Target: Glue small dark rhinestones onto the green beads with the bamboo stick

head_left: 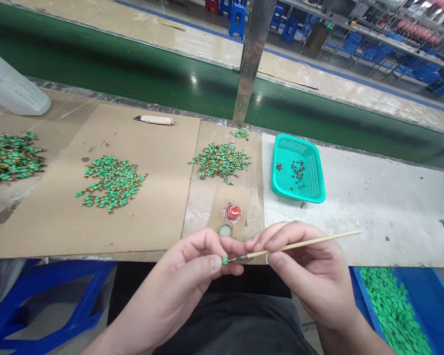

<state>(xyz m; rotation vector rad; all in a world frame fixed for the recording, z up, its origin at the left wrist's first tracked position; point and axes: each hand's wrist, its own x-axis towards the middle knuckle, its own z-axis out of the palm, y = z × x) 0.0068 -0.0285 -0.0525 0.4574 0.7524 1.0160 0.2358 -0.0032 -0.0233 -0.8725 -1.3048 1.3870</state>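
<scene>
Now your left hand [177, 291] pinches a green piece [224, 261], your right hand [307, 268] grips a wooden-handled pick [299, 247]; gold-trimmed green heaps [111, 183] lie centre-left, loose green pieces [392, 310] fill the blue tray [434, 301] lower right.

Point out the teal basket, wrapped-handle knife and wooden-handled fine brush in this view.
Teal basket [273, 162], head view, left rim.
Wrapped-handle knife [157, 120], head view, wrapped handle.
Wooden-handled fine brush [303, 245], head view, wooden shaft.
</scene>
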